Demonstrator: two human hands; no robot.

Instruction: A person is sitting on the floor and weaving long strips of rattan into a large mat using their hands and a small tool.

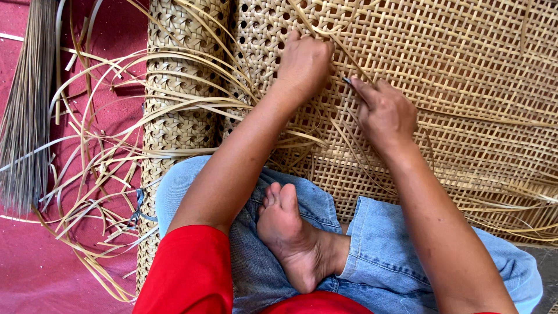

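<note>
A large open-weave cane mat lies flat in front of me. My left hand rests fingers-down on the weave near its upper left, pinching loose cane strips against the mat. My right hand is just to the right, thumb and forefinger closed on a small dark pointed tool at the weave. I sit cross-legged in blue jeans, with a bare foot on my lap.
A rolled, tightly woven cane mat lies along the left edge of the open weave. Long loose cane strips curl over a red floor covering. A bundle of thin sticks lies at the far left.
</note>
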